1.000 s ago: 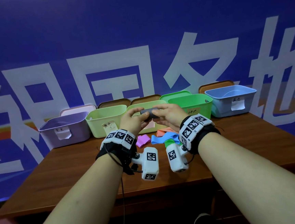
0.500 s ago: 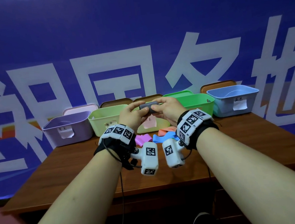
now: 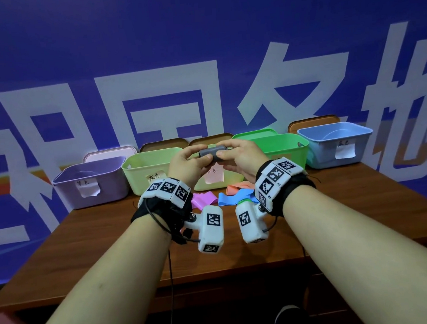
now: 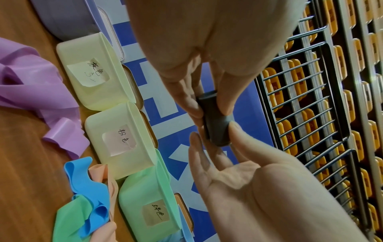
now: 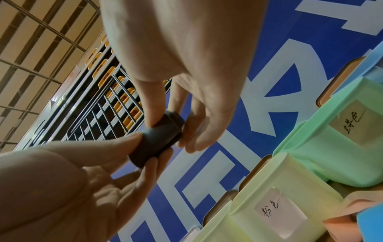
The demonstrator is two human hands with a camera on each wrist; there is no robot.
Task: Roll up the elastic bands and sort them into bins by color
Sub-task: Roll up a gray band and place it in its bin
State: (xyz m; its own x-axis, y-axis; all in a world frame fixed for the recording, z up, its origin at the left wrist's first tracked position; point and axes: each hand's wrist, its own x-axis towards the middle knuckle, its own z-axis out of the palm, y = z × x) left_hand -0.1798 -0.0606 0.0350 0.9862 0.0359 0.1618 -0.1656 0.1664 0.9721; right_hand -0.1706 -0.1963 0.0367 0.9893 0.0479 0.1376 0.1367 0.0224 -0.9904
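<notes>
Left hand pinched on left end of grey band roll; right hand pinched on right end, roll held above bins. Risk: grip slackened, elastic springs open, unrolls before the grey-labelled bin is reached.

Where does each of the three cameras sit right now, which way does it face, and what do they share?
Head: worn on the head, looking forward and down at the table and bins; shows both forearms, left hand and right hand.
Left wrist: looks along the left hand at the grey roll, with bin labels at left.
Right wrist: looks along the right hand at the same roll, with bins at right.
Shared: all three show both hands pinching the grey roll.
</notes>
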